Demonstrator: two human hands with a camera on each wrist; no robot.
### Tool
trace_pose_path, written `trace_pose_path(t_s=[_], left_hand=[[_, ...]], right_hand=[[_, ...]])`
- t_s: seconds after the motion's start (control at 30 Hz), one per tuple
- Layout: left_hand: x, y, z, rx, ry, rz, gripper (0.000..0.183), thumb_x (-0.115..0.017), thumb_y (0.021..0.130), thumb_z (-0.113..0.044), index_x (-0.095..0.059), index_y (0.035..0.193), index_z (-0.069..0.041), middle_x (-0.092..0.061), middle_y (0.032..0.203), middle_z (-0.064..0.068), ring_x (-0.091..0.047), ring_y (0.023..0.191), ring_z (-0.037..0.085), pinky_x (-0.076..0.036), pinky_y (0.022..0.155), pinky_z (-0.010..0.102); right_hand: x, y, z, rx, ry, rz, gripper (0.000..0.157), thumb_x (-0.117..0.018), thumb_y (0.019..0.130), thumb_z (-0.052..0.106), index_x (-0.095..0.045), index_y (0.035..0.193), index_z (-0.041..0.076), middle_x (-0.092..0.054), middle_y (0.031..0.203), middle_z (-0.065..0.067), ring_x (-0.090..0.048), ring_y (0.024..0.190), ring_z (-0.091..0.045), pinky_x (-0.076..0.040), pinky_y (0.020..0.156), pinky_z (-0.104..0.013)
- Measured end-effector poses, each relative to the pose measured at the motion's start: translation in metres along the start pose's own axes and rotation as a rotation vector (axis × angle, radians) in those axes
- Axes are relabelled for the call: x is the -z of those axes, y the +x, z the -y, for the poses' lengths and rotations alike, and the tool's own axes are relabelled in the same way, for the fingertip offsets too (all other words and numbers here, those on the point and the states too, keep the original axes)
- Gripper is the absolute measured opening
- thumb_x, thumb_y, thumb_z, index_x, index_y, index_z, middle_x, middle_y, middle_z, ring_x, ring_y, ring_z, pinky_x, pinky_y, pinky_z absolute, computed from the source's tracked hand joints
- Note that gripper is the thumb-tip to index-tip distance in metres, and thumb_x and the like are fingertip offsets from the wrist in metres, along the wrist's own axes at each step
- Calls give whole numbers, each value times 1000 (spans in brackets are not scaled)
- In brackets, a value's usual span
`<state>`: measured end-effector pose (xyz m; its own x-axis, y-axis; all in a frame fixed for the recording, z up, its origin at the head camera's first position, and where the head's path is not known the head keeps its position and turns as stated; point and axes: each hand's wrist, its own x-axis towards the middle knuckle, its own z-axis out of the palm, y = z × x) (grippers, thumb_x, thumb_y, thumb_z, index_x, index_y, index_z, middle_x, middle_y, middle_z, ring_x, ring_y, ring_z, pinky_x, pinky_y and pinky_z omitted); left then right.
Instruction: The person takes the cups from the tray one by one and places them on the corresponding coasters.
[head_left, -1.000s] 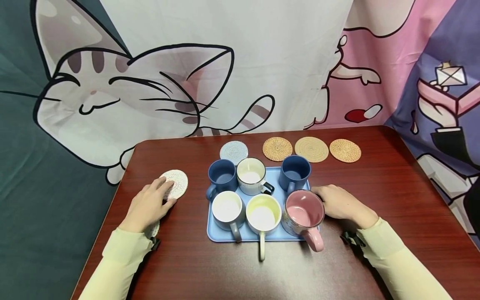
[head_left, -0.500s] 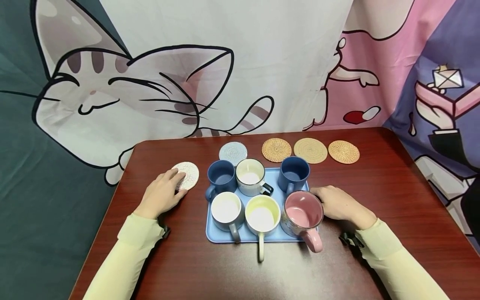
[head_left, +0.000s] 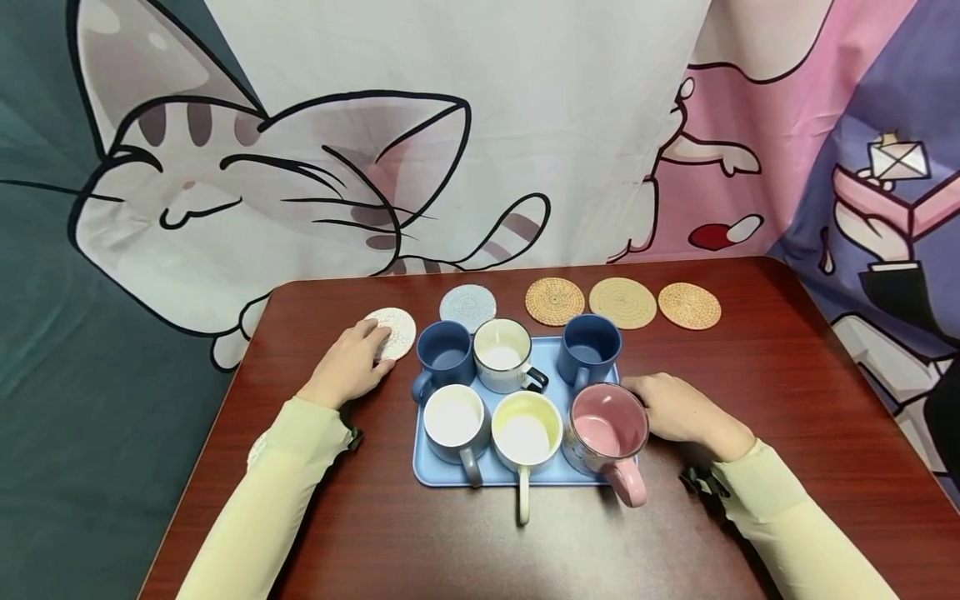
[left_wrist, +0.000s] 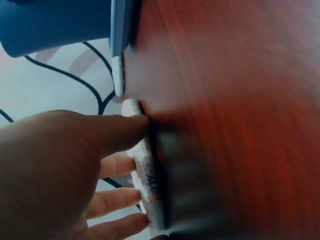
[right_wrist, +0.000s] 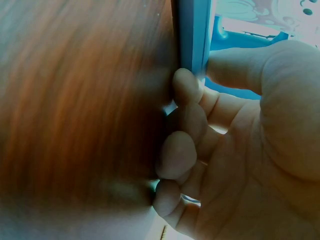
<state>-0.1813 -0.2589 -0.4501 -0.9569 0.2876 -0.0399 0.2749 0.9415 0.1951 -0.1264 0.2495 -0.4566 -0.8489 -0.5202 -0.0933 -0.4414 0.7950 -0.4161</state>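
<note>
L hand [head_left: 347, 367], fingers spread apart on white coaster [head_left: 400, 333], now has it further fwd, near blue tray's [head_left: 546, 350] far-L corner, i.e. closer to the 4 coasters [head_left: 554, 301] beyond tray, while R hand [head_left: 671, 407] pinches tray's R rim.

Head view bright and clear; soft pale glare toward the near edge of the worktop [head_left: 585, 542]; wrist views dimmer, blurred.
</note>
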Motion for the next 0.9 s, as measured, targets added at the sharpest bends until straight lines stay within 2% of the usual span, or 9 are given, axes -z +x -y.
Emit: trace_pose_path(t_s=[0.17, 0.43, 0.9], left_hand=[[-1, 13, -4, 10, -5, 20, 59, -68, 97, -27, -51, 148, -3, -41, 158, 27, -44, 141, 50, -37, 119, 60], [-3, 32, -8, -4, 7, 12, 59, -69, 97, -28, -52, 147, -3, -42, 157, 28, -46, 140, 50, -37, 119, 59], [-5, 52, -12, 12, -1, 1, 59, -68, 98, -31, -52, 148, -4, -41, 158, 26, -44, 141, 49, -36, 120, 58]], right_hand=[[0, -1, 0, -3, -4, -1, 8, -73, 91, 24, -68, 91, 31, -71, 86, 10, -70, 83, -14, -57, 77, -44], [0, 0, 0, -2, -6, -1, 8, -72, 91, 23, -69, 92, 30, -72, 87, 10, -71, 85, -16, -57, 78, -45], [-1, 0, 1, -2, -11, -12, 8, -73, 91, 23, -69, 92, 30, -72, 87, 9, -71, 85, -16, -58, 79, -45]])
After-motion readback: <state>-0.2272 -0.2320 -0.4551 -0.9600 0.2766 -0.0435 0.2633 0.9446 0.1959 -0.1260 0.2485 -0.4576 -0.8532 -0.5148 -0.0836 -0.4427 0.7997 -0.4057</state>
